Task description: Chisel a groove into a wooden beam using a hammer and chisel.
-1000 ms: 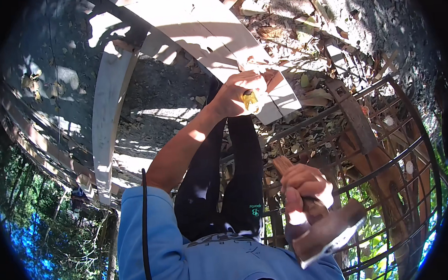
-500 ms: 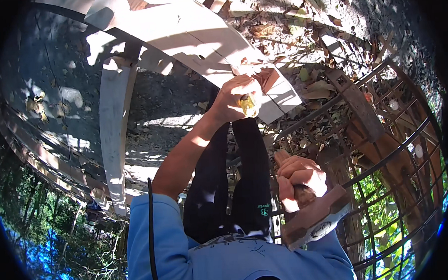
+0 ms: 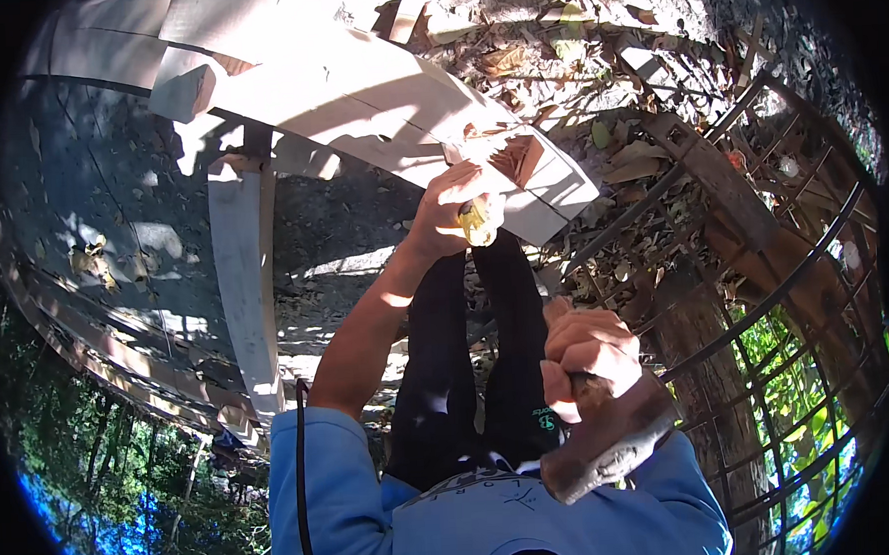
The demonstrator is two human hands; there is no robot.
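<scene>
A pale wooden beam (image 3: 387, 96) runs from the upper left to its cut end near the middle. Close to that end is a rough notch (image 3: 516, 157) with splintered wood in it. My left hand (image 3: 443, 206) is closed round a yellow-handled chisel (image 3: 479, 224) held at the notch; the hand hides its blade. On the right, my right hand (image 3: 594, 345) grips a hammer (image 3: 615, 441) by its wooden handle, close under the heavy, worn head. The hammer head is in front of my torso, apart from the chisel.
A dark metal grid (image 3: 811, 261) curves along the right side, with brown wooden pieces (image 3: 719, 196) against it. Another pale timber (image 3: 244, 276) stands at the left. Dry leaves (image 3: 638, 160) cover the ground beyond the beam.
The hammer and my right hand have shifted slightly left, and the hammer head has tilted. My left hand with the chisel sits slightly lower and further left. The view has shifted a little.
</scene>
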